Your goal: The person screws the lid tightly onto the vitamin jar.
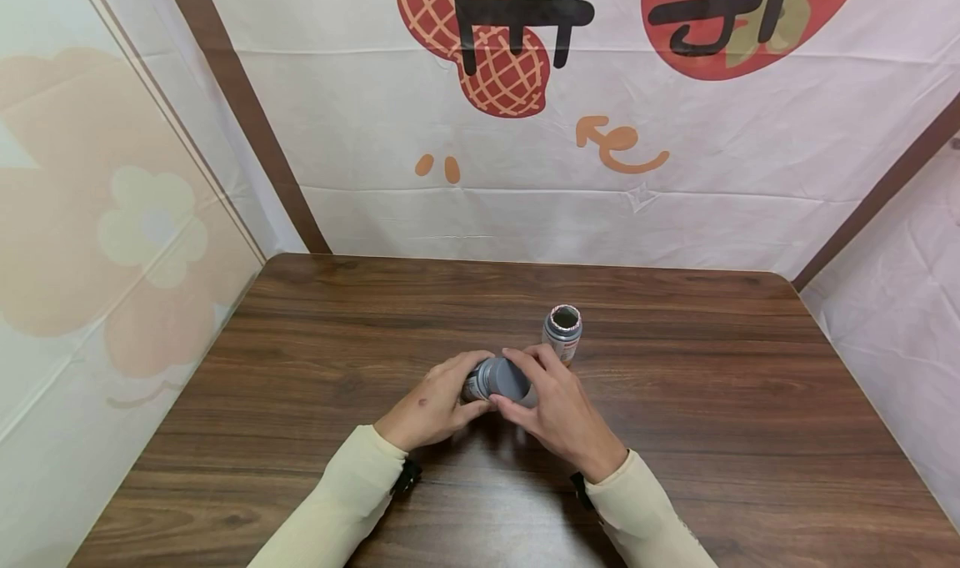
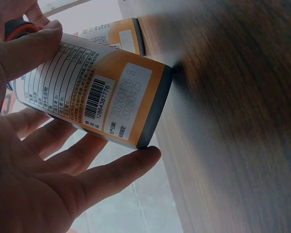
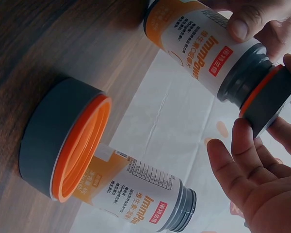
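Note:
Near the table's middle, my left hand (image 1: 431, 403) grips a white and orange bottle (image 1: 477, 382), thumb on one side and fingers on the other. This bottle (image 2: 92, 87) leans, its dark base low by the wood in the left wrist view. The thumb and fingertips of my right hand (image 1: 564, 411) hold a dark grey cap (image 1: 510, 379) at the bottle's mouth. An orange rim shows between that cap (image 3: 271, 101) and the dark neck in the right wrist view. Whether the cap turns cannot be told.
A similar bottle (image 1: 562, 333) stands uncapped just beyond my right hand, mouth up. Another dark cap (image 3: 63, 141) rests on the table, orange inside facing up, close to the right wrist camera. White printed cloth (image 1: 360, 134) hangs behind the brown wooden table (image 1: 712, 343).

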Available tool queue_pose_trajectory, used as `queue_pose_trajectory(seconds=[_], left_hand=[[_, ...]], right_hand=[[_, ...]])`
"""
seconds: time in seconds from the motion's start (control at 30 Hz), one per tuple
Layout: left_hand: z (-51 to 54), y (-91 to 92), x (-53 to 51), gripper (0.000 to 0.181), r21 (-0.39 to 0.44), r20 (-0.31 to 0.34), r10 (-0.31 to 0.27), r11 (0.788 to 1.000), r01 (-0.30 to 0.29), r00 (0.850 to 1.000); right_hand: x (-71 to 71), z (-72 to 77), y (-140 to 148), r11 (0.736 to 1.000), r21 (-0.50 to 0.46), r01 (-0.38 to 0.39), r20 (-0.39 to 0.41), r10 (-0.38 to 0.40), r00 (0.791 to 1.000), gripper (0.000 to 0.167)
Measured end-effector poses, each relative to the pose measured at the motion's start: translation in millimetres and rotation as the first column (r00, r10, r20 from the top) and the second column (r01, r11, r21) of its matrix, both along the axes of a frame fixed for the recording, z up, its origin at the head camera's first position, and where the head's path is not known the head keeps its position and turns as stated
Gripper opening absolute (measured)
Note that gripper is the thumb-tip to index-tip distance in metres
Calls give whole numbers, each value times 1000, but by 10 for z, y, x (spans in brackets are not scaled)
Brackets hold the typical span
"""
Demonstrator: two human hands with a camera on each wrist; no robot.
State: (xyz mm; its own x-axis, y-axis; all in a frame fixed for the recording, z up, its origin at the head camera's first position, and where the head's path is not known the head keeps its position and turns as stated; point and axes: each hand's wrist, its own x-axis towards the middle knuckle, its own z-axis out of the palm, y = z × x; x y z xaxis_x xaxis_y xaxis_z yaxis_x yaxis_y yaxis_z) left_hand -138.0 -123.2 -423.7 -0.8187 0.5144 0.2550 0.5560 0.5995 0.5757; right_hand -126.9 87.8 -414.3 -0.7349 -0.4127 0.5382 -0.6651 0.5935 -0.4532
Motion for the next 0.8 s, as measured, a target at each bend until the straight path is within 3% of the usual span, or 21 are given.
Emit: queue_pose_trajectory(seconds=[0.8], left_hand=[[-3, 1, 14, 53, -19, 8, 18, 1000, -17, 1000]], right_hand=[[-12, -12, -22, 1000, 11, -3, -4, 4, 1000, 51]])
